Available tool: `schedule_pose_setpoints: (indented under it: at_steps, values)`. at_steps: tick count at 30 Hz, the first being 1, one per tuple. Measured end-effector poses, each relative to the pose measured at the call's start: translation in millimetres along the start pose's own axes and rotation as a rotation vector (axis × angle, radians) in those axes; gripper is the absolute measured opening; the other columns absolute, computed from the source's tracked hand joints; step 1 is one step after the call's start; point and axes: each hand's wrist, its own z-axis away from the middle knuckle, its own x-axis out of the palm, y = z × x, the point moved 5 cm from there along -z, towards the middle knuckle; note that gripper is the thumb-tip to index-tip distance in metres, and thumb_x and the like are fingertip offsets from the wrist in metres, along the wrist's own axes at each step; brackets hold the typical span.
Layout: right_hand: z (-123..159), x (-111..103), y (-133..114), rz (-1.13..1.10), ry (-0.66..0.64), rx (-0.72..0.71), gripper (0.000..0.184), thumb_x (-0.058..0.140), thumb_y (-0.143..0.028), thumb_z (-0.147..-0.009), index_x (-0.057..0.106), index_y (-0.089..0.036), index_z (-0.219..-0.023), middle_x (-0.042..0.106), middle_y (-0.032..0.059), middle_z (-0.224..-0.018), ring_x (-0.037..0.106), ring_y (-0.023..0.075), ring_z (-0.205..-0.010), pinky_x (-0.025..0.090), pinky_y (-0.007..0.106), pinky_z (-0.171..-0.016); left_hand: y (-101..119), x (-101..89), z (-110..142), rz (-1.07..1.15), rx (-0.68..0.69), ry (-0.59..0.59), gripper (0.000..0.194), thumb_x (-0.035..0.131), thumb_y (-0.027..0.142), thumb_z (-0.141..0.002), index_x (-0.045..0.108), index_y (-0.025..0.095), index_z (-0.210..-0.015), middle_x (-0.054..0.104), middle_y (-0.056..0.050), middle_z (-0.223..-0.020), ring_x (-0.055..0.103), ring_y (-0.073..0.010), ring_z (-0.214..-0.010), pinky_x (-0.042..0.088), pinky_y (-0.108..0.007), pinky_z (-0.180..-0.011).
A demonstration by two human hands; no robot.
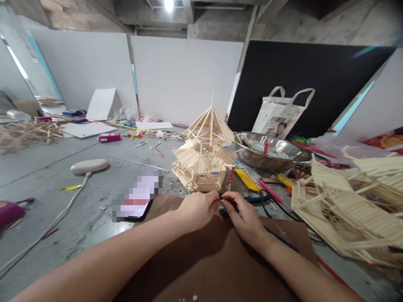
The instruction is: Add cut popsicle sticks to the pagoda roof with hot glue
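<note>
My left hand (pixel 199 210) and my right hand (pixel 242 214) meet over a brown board (pixel 201 262), just in front of a small pagoda model (pixel 206 165) built from thin wooden sticks. Both hands are closed, thumbs and fingers pinched together, their tips almost touching. Whatever they pinch is too small and too hidden to make out. The pagoda stands upright, with stick-covered lower roofs and a pointed top tier whose ribs are partly bare. Behind my right hand lie a yellow-handled tool (pixel 247 180) and a dark blue tool handle (pixel 256 199).
A phone (pixel 141 197) lies left of the board, near a white corded device (pixel 90 166). Behind the pagoda's right side sits a metal basin (pixel 267 161). A larger stick structure (pixel 346 205) fills the right side. Loose sticks (pixel 31 134) pile up at far left.
</note>
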Motion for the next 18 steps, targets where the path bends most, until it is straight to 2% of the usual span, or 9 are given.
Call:
schedule_pose_setpoints:
  at_steps: [3, 8, 18]
  values:
    - [0.1, -1.1, 1.4, -0.046, 0.015, 0.017, 0.02, 0.039, -0.031, -0.082, 0.049, -0.018, -0.094, 0.06, 0.0051, -0.085, 0.057, 0.0141, -0.078, 0.044, 0.026, -0.068, 0.2, -0.3, -0.2, 0.101, 0.004, 0.02, 0.033, 0.025, 0.035, -0.084, 0.054, 0.02, -0.092, 0.063, -0.004, -0.076, 0.057, -0.0149, -0.068, 0.039, -0.023, -0.059]
    - [-1.6, -1.7, 2.2, -0.064, -0.002, 0.016, 0.021, 0.039, -0.032, -0.082, 0.052, -0.019, -0.089, 0.06, 0.003, -0.08, 0.056, 0.013, -0.072, 0.045, 0.024, -0.064, -1.7, 2.5, -1.9, 0.228, 0.027, 0.043, 0.033, 0.026, 0.037, -0.084, 0.055, 0.021, -0.086, 0.061, -0.001, -0.073, 0.054, -0.0128, -0.065, 0.038, -0.021, -0.057]
    - [-1.8, -1.7, -0.5, -0.037, -0.031, 0.011, 0.019, 0.041, -0.031, -0.081, 0.056, -0.019, -0.084, 0.062, 0.0018, -0.078, 0.057, 0.0129, -0.072, 0.043, 0.024, -0.065, -1.2, 8.1, -0.5, 0.096, 0.008, 0.046, 0.034, 0.024, 0.032, -0.085, 0.054, 0.018, -0.082, 0.061, -0.005, -0.074, 0.055, -0.0145, -0.068, 0.037, -0.023, -0.058]
